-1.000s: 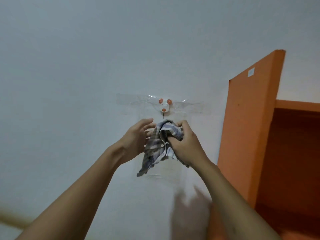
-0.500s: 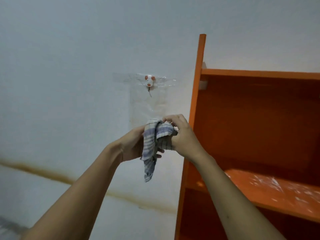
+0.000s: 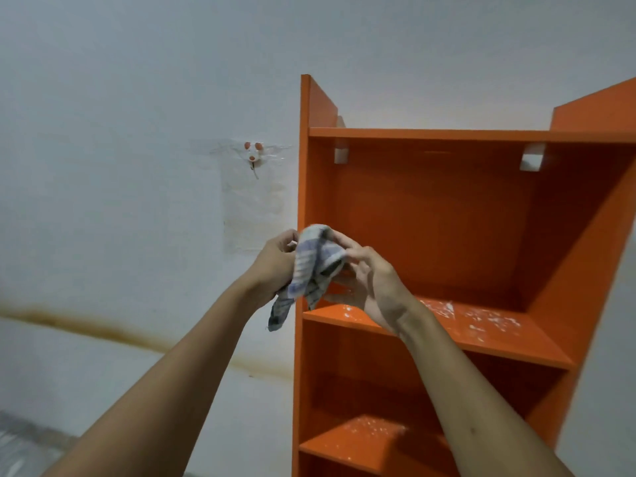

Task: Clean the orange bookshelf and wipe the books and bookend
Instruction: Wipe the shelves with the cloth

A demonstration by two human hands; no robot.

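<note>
Against a pale wall [image 3: 120, 166] stands the orange bookshelf [image 3: 447, 218], its middle shelf [image 3: 499, 335] speckled white. Before its left edge, the left hand [image 3: 275, 266] grips a striped cloth [image 3: 318, 266]. The right hand [image 3: 375, 287], blurred, seemingly pinches it. Soft and limp, the cloth likely handles best bunched.

Person, head view: 2 slender bare forearms, left forearm [image 3: 165, 383] and right forearm [image 3: 457, 390], uncovered to the frame edge. Left hand [image 3: 275, 266] and right hand [image 3: 371, 287] likewise bare. 1 small spot [image 3: 473, 430] marks the right forearm.
</note>
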